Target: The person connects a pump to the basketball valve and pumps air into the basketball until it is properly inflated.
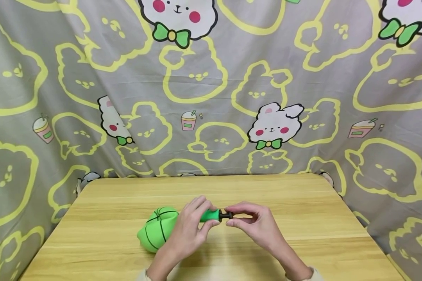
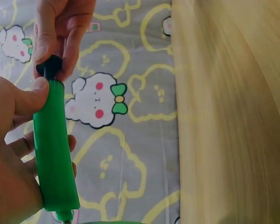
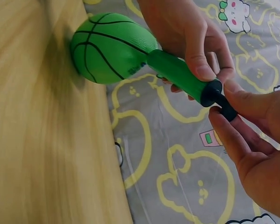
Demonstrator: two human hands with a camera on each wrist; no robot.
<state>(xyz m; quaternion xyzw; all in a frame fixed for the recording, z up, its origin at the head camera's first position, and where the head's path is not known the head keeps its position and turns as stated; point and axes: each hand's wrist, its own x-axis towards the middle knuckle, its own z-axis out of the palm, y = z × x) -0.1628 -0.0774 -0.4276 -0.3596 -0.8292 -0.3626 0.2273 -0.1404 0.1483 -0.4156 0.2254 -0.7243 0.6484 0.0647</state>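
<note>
A green hand pump (image 2: 56,149) with a black handle (image 3: 227,112) lies level above the table. My left hand (image 1: 191,222) grips its green barrel, thumb near the black end cap. With thumb and fingers my right hand (image 1: 254,224) pinches the black handle, and a short length of dark rod shows between handle and cap. At the pump's other end is a green ball (image 1: 156,230) with black basketball lines, partly sunken and creased on top in the head view. The pump's nozzle end meets the ball, partly hidden behind my left hand in the head view.
The light wooden table (image 1: 292,195) spreads under both hands, its far edge close to a grey curtain (image 1: 225,105) printed with yellow outlines and white cartoon animals. The curtain also hangs along the left and right sides.
</note>
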